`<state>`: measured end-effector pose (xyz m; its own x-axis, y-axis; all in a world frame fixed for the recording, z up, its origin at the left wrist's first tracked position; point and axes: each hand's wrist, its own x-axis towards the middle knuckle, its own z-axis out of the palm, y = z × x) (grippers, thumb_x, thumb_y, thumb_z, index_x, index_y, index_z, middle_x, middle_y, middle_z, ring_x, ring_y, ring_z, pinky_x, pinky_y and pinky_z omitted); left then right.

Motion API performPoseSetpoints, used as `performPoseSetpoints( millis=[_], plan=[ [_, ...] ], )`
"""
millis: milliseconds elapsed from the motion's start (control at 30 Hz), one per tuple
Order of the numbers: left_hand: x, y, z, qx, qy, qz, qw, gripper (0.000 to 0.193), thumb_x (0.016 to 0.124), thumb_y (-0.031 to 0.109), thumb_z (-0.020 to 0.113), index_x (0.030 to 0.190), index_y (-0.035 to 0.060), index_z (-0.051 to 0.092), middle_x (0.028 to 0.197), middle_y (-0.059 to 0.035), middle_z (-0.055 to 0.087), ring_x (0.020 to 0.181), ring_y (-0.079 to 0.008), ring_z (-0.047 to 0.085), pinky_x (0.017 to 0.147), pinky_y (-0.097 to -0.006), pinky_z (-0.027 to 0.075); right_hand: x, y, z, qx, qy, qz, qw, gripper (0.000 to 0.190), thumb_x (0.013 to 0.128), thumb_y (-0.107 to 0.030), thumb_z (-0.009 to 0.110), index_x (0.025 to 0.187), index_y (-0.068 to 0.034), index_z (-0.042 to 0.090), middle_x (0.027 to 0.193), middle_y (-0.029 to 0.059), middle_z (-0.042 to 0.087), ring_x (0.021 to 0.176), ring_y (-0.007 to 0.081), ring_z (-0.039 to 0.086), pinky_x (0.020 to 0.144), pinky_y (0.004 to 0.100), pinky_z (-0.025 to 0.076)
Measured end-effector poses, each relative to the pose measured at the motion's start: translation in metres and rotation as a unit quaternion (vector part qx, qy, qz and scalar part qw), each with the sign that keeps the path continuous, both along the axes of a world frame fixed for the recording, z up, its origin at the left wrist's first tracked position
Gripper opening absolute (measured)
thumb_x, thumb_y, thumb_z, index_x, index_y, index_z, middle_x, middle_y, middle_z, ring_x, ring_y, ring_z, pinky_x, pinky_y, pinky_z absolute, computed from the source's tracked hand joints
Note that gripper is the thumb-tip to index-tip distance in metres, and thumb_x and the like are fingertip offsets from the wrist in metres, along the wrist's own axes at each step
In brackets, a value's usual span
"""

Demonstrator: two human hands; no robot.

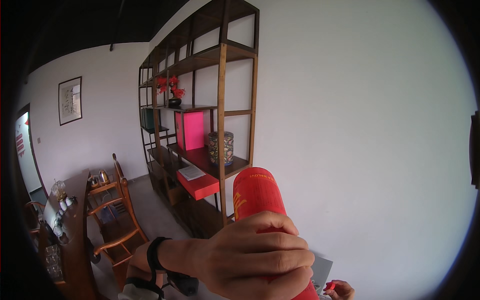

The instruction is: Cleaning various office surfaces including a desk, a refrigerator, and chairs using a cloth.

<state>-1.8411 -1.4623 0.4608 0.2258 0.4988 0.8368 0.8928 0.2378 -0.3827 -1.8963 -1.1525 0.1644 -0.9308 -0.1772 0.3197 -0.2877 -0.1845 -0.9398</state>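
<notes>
My left hand (258, 258), with a black strap at its wrist, reaches in from the lower left. Its fingers wrap around a red cylindrical drink container (258, 191) marked WALOVI in yellow, the lettering upside down. The container tilts, its rounded end upward; its lower end runs out of the frame. Down at the bottom edge, my right hand (343, 290) pinches a small red piece (330, 286), possibly a cap. A grey panel (323, 264) shows behind the hands, mostly hidden by them.
A wooden shelf unit (222, 93) holds a pink box (193, 129), a floral tin (221, 148), a red box (198, 187) and a vase of red flowers (174, 101). At left stand a wooden armchair (116, 225) and a long table (77, 247). A white wall (356, 131) fills the right.
</notes>
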Motion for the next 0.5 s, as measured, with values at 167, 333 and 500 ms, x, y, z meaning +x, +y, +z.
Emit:
performPoseSetpoints(
  millis=[167, 333, 500],
  plan=[
    [0.0033, 0.0025, -0.0015, 0.004, -0.008, 0.007, 1.0, 0.009, 0.079, 0.006, 0.059, 0.085, 0.001, 0.056, 0.083, -0.0095, 0.059, 0.073, -0.0204, 0.061, 0.066, -0.0339, 0.051, 0.0033, -0.0012, 0.0049, -0.017, -0.01, 0.009, 1.0, 0.029, 0.081, 0.004, 0.063, 0.109, 0.001, 0.058, 0.09, 0.0066, 0.063, 0.081, 0.0153, 0.061, 0.077, 0.0286, 0.052],
    [0.0016, 0.0054, 0.0007, 0.003, -0.009, 0.001, 1.0, 0.008, 0.08, 0.006, 0.059, 0.085, 0.0009, 0.056, 0.083, -0.0097, 0.06, 0.073, -0.0206, 0.062, 0.066, -0.034, 0.051, 0.0046, 0.004, 0.0009, -0.017, -0.025, 0.001, 1.0, 0.028, 0.081, 0.004, 0.063, 0.109, 0.001, 0.058, 0.09, 0.0066, 0.062, 0.082, 0.0152, 0.06, 0.077, 0.028, 0.052],
    [0.0024, 0.007, 0.0035, 0.0, 0.011, 0.0, 1.0, 0.008, 0.08, 0.006, 0.058, 0.084, 0.0007, 0.056, 0.082, -0.0105, 0.059, 0.073, -0.0207, 0.061, 0.065, -0.0341, 0.05, 0.0053, 0.0019, 0.0084, -0.009, 0.001, -0.012, 1.0, 0.027, 0.081, 0.005, 0.063, 0.107, 0.001, 0.058, 0.087, 0.0059, 0.063, 0.081, 0.0151, 0.061, 0.076, 0.0271, 0.051]
  ],
)
